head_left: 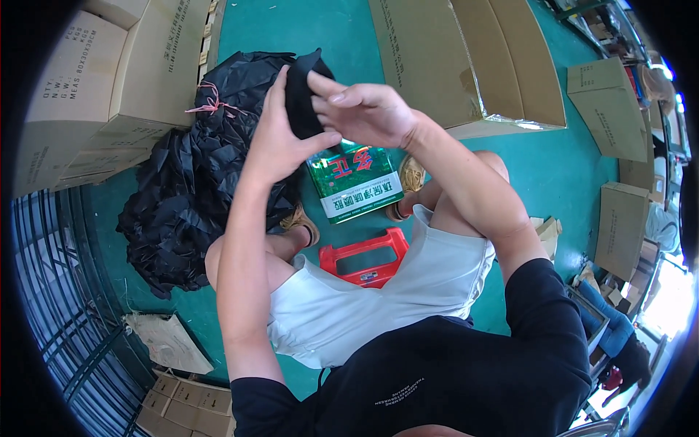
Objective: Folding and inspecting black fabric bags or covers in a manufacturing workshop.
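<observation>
In front of me my left hand (275, 142) is closed around a curved, black, soft-looking piece (299, 98), its thumb along the lower edge and its fingers behind. My right hand (371, 113) is against the inner side of that piece, palm turned up, fingers stretched and apart. Below my hands stands a green rectangular metal tin (357, 186) with a white band, its top partly hidden by my hands. Beside my left forearm lies a large heap of black sheet pieces (175, 211). Pink string (211, 100) ties a bundle of them at the top.
An open cardboard box (437, 65) lies ahead to the right. Stacked cartons (138, 87) stand at the far left. A red plastic frame (364, 256) is between my legs on the green floor (291, 29). A metal rack (73, 291) borders the left; more boxes (619, 229) line the right.
</observation>
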A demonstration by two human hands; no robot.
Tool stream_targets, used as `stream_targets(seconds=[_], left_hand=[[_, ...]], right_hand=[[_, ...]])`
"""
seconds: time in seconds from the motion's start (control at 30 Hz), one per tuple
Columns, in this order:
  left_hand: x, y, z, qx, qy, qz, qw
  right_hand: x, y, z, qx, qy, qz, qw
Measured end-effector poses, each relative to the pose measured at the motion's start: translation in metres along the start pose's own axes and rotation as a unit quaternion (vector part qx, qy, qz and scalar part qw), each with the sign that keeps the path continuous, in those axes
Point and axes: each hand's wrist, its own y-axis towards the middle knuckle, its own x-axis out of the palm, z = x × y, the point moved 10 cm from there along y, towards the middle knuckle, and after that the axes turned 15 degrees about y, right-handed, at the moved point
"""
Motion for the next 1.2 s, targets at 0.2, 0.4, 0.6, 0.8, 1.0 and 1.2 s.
stream_targets(seconds=[0.2, 0.4, 0.6, 0.8, 1.0, 1.2], left_hand=[[-0.016, 0.004, -0.026, -0.057, -0.141, 0.057, 0.987], [-0.019, -0.001, -0.043, -0.111, -0.432, 0.004, 0.895], [-0.008, -0.011, -0.033, -0.159, -0.594, -0.055, 0.787], [-0.027, -0.004, -0.066, -0.193, -0.252, 0.028, 0.948], [-0.03, -0.009, -0.103, -0.25, -0.304, 0.052, 0.918], [-0.037, -0.012, -0.077, -0.161, -0.563, -0.071, 0.808]], right_hand=[[0.011, -0.008, -0.014, -0.018, -0.17, 0.104, 0.98], [-0.006, -0.021, -0.072, -0.106, -0.541, 0.235, 0.801], [-0.015, -0.011, -0.043, -0.016, -0.523, 0.17, 0.835], [-0.011, -0.022, -0.065, -0.088, -0.44, 0.222, 0.866], [-0.032, -0.027, -0.067, -0.071, -0.299, 0.262, 0.915], [-0.023, -0.034, -0.075, 0.079, -0.587, 0.163, 0.789]])
